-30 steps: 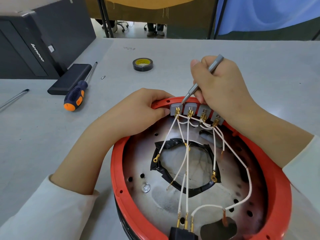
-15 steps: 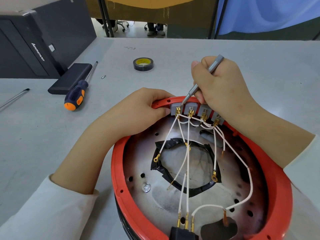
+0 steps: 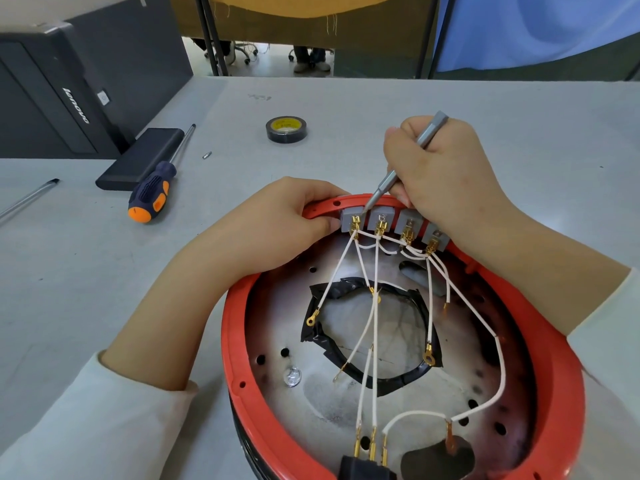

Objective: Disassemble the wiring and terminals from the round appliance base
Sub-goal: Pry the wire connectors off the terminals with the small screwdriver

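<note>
The round appliance base has a red rim and a metal floor, and it fills the lower middle of the view. A row of grey terminal blocks sits on its far rim. White wires with brass lugs run from the blocks across the floor to a black plug at the near edge. My left hand grips the far-left rim beside the first block. My right hand holds a slim grey screwdriver, whose tip touches the top of the leftmost block.
A roll of black tape lies farther back on the grey table. An orange-and-blue screwdriver, a flat black box and a small loose bit lie at the left. A black computer case stands at the far left.
</note>
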The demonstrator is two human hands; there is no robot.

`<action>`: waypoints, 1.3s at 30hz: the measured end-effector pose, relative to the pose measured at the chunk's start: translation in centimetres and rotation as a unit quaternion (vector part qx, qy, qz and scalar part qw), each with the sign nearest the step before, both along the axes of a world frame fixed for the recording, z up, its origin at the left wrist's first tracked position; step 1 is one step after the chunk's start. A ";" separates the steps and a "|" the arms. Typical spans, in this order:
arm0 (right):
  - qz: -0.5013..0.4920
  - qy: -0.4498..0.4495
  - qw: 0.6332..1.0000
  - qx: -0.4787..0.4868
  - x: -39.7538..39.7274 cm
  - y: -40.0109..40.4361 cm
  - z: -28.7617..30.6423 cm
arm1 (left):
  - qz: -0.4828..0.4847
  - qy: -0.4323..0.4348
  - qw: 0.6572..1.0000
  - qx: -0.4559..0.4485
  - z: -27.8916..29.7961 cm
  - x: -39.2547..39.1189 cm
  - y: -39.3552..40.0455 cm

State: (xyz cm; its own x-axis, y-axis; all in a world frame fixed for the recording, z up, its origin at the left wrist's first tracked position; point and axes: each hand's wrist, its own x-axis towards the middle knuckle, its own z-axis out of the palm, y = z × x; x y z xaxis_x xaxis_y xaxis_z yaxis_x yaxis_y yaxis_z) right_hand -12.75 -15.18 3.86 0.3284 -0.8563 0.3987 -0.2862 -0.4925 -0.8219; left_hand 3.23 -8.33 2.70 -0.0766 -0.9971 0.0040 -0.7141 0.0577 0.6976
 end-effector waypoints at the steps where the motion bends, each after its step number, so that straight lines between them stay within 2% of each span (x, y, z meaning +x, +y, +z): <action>1: 0.002 0.000 1.000 0.004 0.0 0.0 0.1 | 0.000 0.001 1.000 0.001 0.0 0.0 0.0; 13: 0.014 -0.022 0.999 0.039 0.1 -0.3 0.2 | -0.005 -0.009 1.000 -0.002 0.0 0.0 0.0; 18: -0.016 -0.096 0.992 0.081 -0.5 -0.3 0.6 | -0.004 -0.006 1.000 -0.002 0.0 0.1 0.0; 26: 0.017 0.055 0.989 0.134 1.8 -1.7 2.6 | -0.004 0.006 1.000 -0.006 -0.1 0.1 0.0; 33: 0.003 0.047 0.997 0.060 3.7 -1.7 0.6 | -0.001 0.005 1.000 -0.008 -0.1 0.0 -0.1; 36: 0.018 0.026 0.998 0.057 3.7 -1.7 0.6 | -0.001 0.011 1.000 -0.007 -0.1 0.0 -0.1; 39: 0.024 0.042 0.997 0.058 3.7 -1.9 0.4 | -0.002 0.012 1.000 -0.006 -0.1 0.0 -0.1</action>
State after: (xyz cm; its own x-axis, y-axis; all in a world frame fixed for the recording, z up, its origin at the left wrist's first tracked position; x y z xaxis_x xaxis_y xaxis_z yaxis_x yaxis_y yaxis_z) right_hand -9.02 -17.07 4.30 0.3979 -0.8777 0.2672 -0.3347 -0.4100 -0.8485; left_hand 3.25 -8.42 2.59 -0.0807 -0.9966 0.0170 -0.6968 0.0686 0.7140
